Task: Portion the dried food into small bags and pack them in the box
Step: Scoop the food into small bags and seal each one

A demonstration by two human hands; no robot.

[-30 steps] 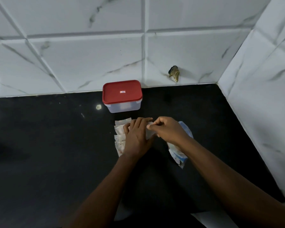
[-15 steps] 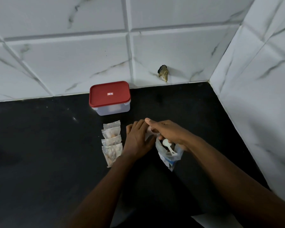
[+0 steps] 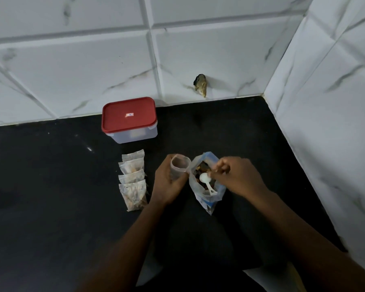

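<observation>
My left hand (image 3: 168,183) holds a small clear bag (image 3: 180,165) upright with its mouth spread open. Right of it stands the large bag of dried food (image 3: 207,186), open at the top, brown pieces showing inside. A white plastic scoop (image 3: 207,182) lies in that bag's mouth. My right hand (image 3: 236,178) is at the large bag's upper right edge, fingers curled and pinching it. Several filled small bags (image 3: 133,180) lie in an overlapping row to the left. The clear box with a red lid (image 3: 129,120) sits closed against the wall.
The black countertop (image 3: 51,197) meets white marbled tiles at the back and a tiled side wall (image 3: 325,133) on the right. A dark chipped hole (image 3: 201,85) marks the back wall low down.
The head view has swung left to right. My left hand has lifted an empty small bag and opened its mouth. My right hand moved to the large bag's rim; the scoop now shows.
</observation>
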